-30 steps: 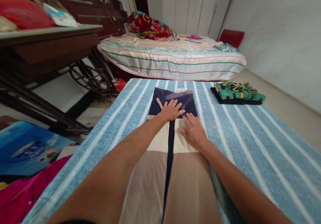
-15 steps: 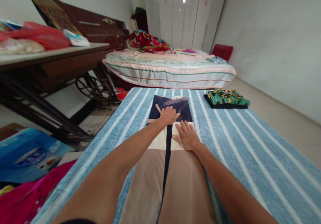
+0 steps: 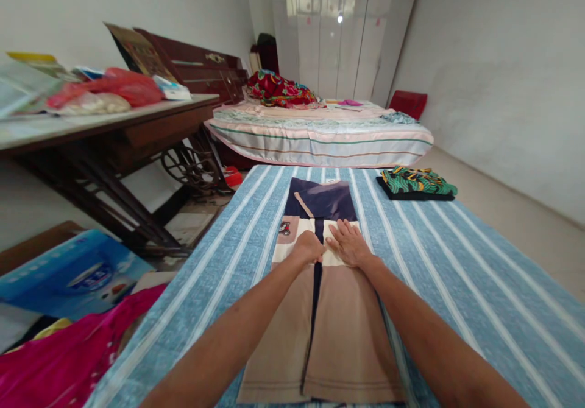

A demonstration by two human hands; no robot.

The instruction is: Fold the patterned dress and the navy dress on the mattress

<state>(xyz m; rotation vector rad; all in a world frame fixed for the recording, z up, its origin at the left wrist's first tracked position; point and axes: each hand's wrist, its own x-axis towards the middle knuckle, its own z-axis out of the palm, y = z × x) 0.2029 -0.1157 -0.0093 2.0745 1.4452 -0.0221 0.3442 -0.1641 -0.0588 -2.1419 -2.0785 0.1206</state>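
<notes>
A pair of pants [image 3: 351, 335] lies flat on the striped blue cloth, its two tan legs reaching toward me, with a cream band and a navy far part [image 3: 320, 198]. A small bear-like patch [image 3: 284, 228] shows on its left side, and a thin tan strip [image 3: 304, 204] lies on the navy. My left hand [image 3: 307, 248] is closed, fingers curled in at the inner edge of the cream band by the dark middle gap; its fingertips are mostly hidden. Flat on the cream band to the right, my right hand [image 3: 350, 243] presses with fingers spread.
Folded green and black clothes [image 3: 415, 182] sit at the far right of the striped surface [image 3: 439, 274]. Beyond is a bed [image 3: 320, 134] with a red floral bundle [image 3: 281, 88]. To the left stand a cluttered sewing table [image 3: 173, 106], a blue box [image 3: 86, 274] and pink cloth [image 3: 82, 341].
My left hand has come back toward me from the navy part to the cream band, uncovering the strip and the patch. The right hand stays on the cream band. The view has shifted.
</notes>
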